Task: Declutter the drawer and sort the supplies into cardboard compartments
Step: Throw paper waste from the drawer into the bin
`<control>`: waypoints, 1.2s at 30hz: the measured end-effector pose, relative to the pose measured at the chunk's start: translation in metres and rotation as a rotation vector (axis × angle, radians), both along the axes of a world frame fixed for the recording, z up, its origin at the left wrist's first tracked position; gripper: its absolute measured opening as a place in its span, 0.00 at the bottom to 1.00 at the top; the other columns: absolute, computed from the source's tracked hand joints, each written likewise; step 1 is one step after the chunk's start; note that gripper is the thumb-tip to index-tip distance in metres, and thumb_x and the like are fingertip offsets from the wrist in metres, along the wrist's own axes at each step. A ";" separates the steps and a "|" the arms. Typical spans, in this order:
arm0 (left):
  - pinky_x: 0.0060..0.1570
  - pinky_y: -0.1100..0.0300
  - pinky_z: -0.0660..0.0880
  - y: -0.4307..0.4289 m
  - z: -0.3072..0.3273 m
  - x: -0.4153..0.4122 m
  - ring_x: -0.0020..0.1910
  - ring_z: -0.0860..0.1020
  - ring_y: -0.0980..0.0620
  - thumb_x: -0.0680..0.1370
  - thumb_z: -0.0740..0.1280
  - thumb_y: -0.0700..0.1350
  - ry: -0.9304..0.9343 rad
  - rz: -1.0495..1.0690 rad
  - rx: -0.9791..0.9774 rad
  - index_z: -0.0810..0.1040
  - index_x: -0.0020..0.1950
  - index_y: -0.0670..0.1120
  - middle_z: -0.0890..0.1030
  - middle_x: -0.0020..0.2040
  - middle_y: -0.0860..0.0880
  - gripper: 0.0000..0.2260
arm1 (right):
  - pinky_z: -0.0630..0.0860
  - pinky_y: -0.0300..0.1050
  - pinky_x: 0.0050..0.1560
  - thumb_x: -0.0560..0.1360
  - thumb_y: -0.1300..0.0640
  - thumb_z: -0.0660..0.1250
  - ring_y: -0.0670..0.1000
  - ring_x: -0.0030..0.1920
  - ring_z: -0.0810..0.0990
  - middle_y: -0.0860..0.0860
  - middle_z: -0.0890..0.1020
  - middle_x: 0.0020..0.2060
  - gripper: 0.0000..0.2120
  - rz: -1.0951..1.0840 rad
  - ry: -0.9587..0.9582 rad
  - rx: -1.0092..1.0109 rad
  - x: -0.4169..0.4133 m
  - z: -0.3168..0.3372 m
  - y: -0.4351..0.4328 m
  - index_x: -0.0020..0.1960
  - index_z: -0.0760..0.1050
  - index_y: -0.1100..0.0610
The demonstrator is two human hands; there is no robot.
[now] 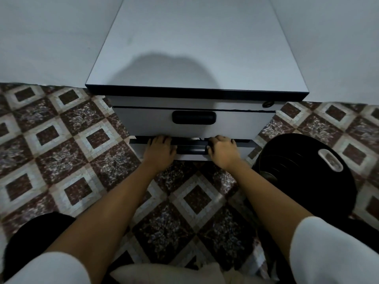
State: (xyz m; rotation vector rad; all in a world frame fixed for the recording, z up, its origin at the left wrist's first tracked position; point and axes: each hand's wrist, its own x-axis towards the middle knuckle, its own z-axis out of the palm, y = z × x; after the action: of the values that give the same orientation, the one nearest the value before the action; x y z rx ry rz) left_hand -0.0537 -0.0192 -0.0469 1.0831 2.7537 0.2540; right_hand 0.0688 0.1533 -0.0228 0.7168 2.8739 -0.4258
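Note:
A white drawer cabinet (194,48) with a black-edged top stands on the tiled floor against the wall. Its upper drawer (143,121) is closed and has a black recessed handle (193,117). The lower drawer (246,149) sticks out slightly, showing a dark gap along its top edge. My left hand (160,149) has its fingers hooked over that top edge, left of the drawer's dark handle (191,150). My right hand (222,150) grips the same edge on the right of the handle. The drawer's contents are hidden.
A black round stool-like object (303,181) with a pale oval slot stands close on the right of the cabinet. A small lock (268,104) sits at the cabinet's upper right. Patterned brown and white floor tiles (61,150) lie left and in front.

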 end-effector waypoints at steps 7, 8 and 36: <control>0.59 0.52 0.69 -0.010 0.015 0.005 0.58 0.75 0.40 0.80 0.58 0.51 0.021 -0.046 -0.018 0.77 0.61 0.41 0.77 0.59 0.40 0.18 | 0.65 0.52 0.65 0.80 0.52 0.56 0.60 0.64 0.69 0.59 0.71 0.64 0.20 -0.005 0.000 -0.053 0.017 0.006 -0.013 0.68 0.67 0.60; 0.57 0.52 0.70 -0.016 0.015 0.009 0.57 0.75 0.40 0.80 0.57 0.52 0.012 -0.055 -0.017 0.77 0.60 0.41 0.78 0.58 0.39 0.18 | 0.65 0.53 0.64 0.80 0.52 0.56 0.60 0.64 0.69 0.59 0.71 0.64 0.19 0.001 -0.014 -0.057 0.023 0.008 -0.017 0.67 0.67 0.60; 0.26 0.64 0.59 -0.138 0.015 0.148 0.28 0.70 0.54 0.78 0.61 0.52 -0.256 -0.052 -0.026 0.68 0.29 0.45 0.70 0.27 0.50 0.19 | 0.73 0.48 0.52 0.80 0.51 0.55 0.61 0.55 0.77 0.61 0.80 0.54 0.16 0.070 -0.154 -0.337 0.167 0.006 -0.118 0.58 0.78 0.57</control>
State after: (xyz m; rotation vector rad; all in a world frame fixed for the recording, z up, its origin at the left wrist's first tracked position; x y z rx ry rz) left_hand 0.0946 -0.1575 -0.0322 1.0347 2.4937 0.3243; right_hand 0.2362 0.0354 -0.0169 0.5605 2.5823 -0.7839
